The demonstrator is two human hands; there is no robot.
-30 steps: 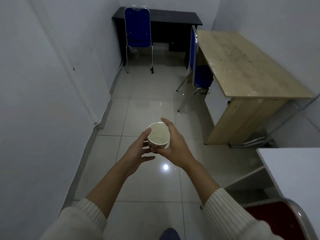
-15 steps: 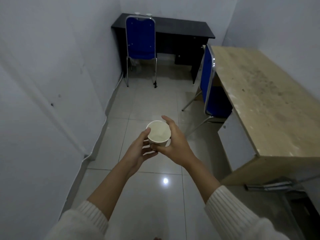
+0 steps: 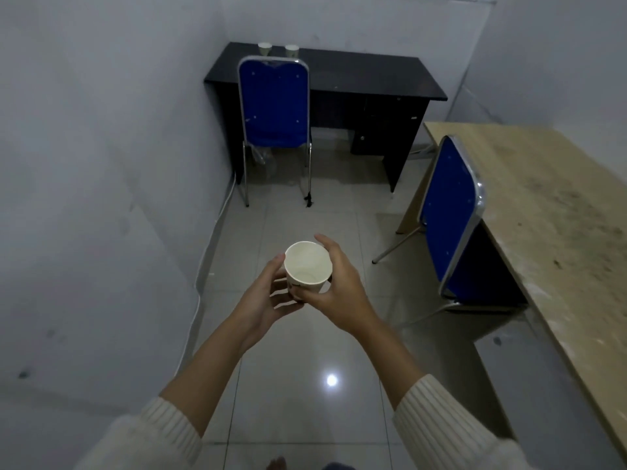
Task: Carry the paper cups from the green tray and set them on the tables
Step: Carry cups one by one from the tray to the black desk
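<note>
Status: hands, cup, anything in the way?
One cup, upright, gripped by left hand and right hand. Two more cups on black desk. Before desk: chair; wooden table at right.

Small office room: beyond the fingers [image 3: 329, 242], a black laminate desk [image 3: 356, 76] with a blue padded, chrome-framed chair [image 3: 274, 103] stands against plain white walls [image 3: 101, 164]; to their right, a pale wooden table [image 3: 559, 232] and a second blue chair [image 3: 448, 212] on glossy grey floor tiles [image 3: 288, 385].

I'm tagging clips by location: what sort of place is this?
Probably a small office or study room: a black desk bearing two paper cups, a long wooden table, and two blue chairs.
</note>
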